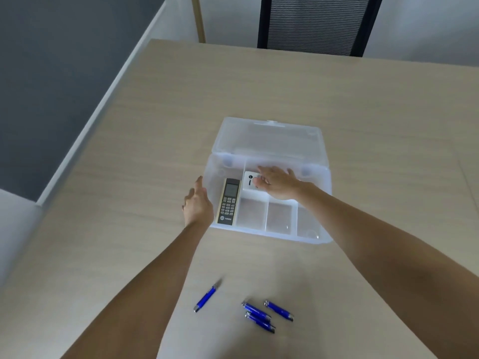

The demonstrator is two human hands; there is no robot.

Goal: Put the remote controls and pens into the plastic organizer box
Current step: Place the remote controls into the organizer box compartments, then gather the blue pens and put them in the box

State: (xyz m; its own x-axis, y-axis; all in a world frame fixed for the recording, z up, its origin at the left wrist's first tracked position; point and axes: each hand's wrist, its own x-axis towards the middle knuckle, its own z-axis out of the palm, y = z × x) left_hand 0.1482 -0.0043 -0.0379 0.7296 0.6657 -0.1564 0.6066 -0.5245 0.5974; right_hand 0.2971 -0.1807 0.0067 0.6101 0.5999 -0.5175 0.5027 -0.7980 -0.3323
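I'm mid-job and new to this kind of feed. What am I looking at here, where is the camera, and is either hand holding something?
There is no machine here: these are a person's two bare arms, filmed by one wide-angle camera worn on the head, looking forward and down. On the pale wooden table sits a clear plastic organizer box with its lid open and dividers inside. A beige remote control with a screen and buttons lies in its left long compartment. The right hand rests on a white remote control in the back compartment; whether it grips it I cannot tell. The left hand is open and empty beside the box. Four blue pens lie on the table nearer the person.
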